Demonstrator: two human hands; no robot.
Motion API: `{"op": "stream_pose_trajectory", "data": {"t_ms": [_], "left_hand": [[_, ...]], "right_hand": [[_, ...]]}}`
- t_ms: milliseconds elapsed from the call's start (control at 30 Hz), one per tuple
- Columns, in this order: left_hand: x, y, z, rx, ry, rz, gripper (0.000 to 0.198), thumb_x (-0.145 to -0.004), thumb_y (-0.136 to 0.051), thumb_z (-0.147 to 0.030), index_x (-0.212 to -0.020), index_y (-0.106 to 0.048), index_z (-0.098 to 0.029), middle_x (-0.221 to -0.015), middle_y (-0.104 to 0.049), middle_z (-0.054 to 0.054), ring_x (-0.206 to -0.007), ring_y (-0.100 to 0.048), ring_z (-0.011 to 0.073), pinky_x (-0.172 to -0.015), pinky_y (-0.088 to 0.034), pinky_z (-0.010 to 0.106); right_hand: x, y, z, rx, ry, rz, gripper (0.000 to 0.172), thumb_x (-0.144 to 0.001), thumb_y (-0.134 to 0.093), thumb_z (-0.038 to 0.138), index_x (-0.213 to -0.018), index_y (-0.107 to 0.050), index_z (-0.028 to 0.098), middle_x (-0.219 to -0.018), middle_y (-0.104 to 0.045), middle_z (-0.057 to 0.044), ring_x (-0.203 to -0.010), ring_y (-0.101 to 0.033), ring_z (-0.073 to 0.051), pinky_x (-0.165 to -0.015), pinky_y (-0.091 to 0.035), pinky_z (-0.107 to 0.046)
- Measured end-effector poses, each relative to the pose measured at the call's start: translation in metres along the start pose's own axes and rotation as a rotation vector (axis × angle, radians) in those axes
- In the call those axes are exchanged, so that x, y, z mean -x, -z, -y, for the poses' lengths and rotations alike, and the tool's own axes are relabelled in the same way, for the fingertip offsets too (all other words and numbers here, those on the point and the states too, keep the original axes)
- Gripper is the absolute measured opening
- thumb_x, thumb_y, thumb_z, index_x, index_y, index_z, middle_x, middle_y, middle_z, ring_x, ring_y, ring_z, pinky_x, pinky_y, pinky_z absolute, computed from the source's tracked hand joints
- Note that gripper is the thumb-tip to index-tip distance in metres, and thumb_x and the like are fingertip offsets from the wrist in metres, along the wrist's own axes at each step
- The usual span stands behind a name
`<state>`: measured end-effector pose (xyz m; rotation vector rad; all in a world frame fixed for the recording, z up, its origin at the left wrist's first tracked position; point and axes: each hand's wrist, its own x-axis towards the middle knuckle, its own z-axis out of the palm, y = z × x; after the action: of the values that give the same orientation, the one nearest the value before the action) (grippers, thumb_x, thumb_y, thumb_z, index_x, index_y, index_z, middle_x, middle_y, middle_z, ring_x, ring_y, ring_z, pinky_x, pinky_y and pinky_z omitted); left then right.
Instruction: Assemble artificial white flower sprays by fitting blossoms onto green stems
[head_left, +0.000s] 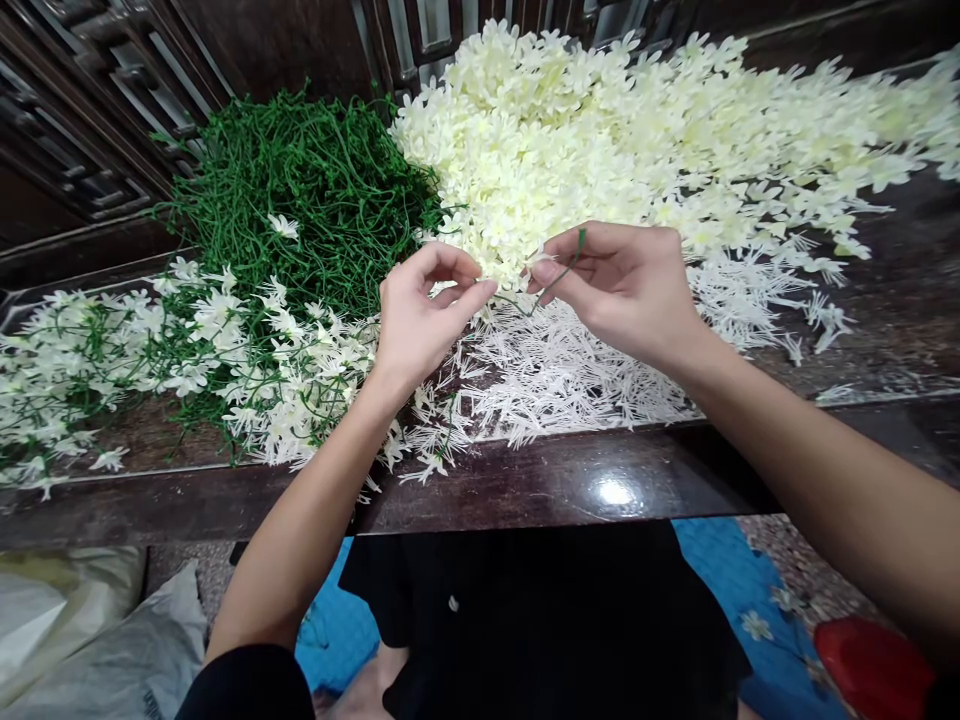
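My left hand (431,310) and my right hand (626,285) face each other above the heaps, both with thumb and fingers pinched. A thin green plastic stem (531,312) curves between them. One end reaches the left fingertips, while the other passes across the right thumb and sticks up past it. Something small and white shows at the right fingertips, too small to make out well. Behind the hands is a large heap of cream artificial petals (555,150). White spiky flower centres (577,385) lie below them.
A tangled heap of green stems (300,190) sits at the back left. Assembled white flowers (285,400) spread before it along the dark wooden bench (495,490). Pale sacks (142,640) stand at lower left. A blue mat (720,560) and a red object (870,660) are below.
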<state>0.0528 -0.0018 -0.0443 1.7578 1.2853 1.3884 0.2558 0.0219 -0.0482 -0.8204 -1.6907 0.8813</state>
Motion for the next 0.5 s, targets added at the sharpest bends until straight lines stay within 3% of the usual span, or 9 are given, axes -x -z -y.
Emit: {"op": "stream_pose_trajectory", "data": {"t_ms": [100, 267, 400, 500], "left_hand": [[-0.001, -0.001, 0.0034, 0.072, 0.027, 0.026, 0.019, -0.074, -0.08, -0.015, -0.081, -0.063, -0.019, -0.083, -0.068, 0.0, -0.079, -0.066, 0.0119, -0.07, -0.06, 0.023], [-0.0011, -0.0015, 0.0036, 0.198, 0.051, -0.024, 0.026, -0.07, -0.086, -0.016, -0.083, -0.065, -0.019, -0.089, -0.072, 0.001, -0.08, -0.071, 0.0118, -0.074, -0.064, 0.024], [0.0016, -0.0014, -0.0016, 0.279, 0.139, 0.09, 0.022, -0.075, -0.088, -0.021, -0.087, -0.07, -0.016, -0.088, -0.076, 0.003, -0.079, -0.078, 0.0148, -0.077, -0.068, 0.029], [0.0036, -0.0014, -0.0037, 0.278, 0.129, 0.158, 0.02, -0.086, -0.084, -0.028, -0.095, -0.073, -0.015, -0.089, -0.079, 0.005, -0.081, -0.081, 0.0178, -0.077, -0.07, 0.031]], "right_hand": [[0.0006, 0.001, -0.0026, -0.006, 0.055, 0.065, 0.02, -0.084, -0.089, 0.04, -0.083, -0.076, 0.025, -0.078, -0.073, -0.002, -0.067, -0.069, -0.018, -0.067, -0.066, -0.037], [0.0023, 0.0017, 0.0008, -0.014, 0.078, 0.114, 0.009, -0.088, -0.083, 0.03, -0.085, -0.076, 0.024, -0.08, -0.074, -0.001, -0.068, -0.069, -0.017, -0.069, -0.065, -0.036], [0.0023, 0.0023, 0.0021, -0.043, 0.11, 0.111, 0.005, -0.088, -0.079, 0.018, -0.087, -0.076, 0.022, -0.079, -0.074, 0.0, -0.064, -0.068, -0.015, -0.063, -0.063, -0.033], [0.0019, 0.003, 0.0011, -0.035, 0.114, 0.099, 0.006, -0.088, -0.08, 0.018, -0.087, -0.076, 0.023, -0.08, -0.075, -0.001, -0.066, -0.069, -0.017, -0.061, -0.062, -0.034]]}}
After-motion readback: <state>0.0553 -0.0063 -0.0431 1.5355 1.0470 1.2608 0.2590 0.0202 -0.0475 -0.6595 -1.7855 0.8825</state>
